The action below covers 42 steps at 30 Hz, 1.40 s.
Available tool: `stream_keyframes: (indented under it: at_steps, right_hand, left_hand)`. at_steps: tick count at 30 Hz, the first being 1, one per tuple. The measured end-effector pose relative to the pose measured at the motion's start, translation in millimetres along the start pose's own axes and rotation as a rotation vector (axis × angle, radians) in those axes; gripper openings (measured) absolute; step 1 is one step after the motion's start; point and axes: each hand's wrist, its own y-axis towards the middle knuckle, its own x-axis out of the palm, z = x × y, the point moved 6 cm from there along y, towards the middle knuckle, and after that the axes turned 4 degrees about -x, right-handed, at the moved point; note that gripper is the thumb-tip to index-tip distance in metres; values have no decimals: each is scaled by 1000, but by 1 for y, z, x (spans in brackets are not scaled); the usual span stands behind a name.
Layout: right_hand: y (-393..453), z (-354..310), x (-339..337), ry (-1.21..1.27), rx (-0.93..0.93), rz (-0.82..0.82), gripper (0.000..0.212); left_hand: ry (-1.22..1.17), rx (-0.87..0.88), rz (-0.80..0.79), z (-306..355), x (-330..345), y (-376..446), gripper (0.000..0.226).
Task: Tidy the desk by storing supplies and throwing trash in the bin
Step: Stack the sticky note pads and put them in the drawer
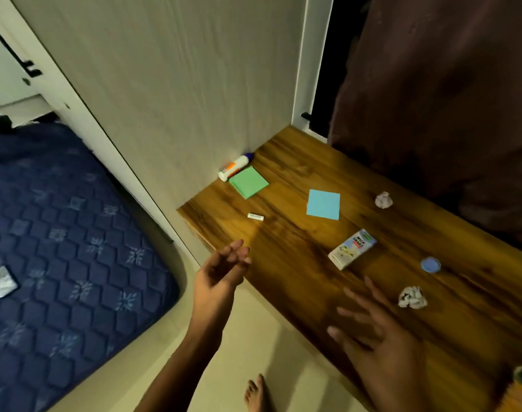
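Above wooden desk point(298, 242), left hand point(221, 272) and right hand point(381, 346) both spread, fingers relaxed, holding nothing; milkshake carton point(352, 249) untouched.

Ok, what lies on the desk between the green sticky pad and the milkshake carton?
In the head view, only the blue sticky pad lies between the green sticky pad and the milkshake carton; the rest is bare wooden desk.
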Motion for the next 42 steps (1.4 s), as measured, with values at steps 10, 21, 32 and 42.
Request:
stream_keyframes:
  at_steps: [10,21,32,42]
  right_hand:
    - [88,7,62,-116,206,-173,67]
    - [264,25,145,-228,364,-281,56]
    - [371,52,248,-316,276,-405,49]
    - [375,73,243,-294,464,-224,41]
  left_hand:
    - [0,-159,43,-11,-17,59,22]
    - [-294,-406,181,-35,24,200,30]
    - [-298,-483,215,-32,38,275,62]
    - [-211,-571,175,-54,34,316,25]
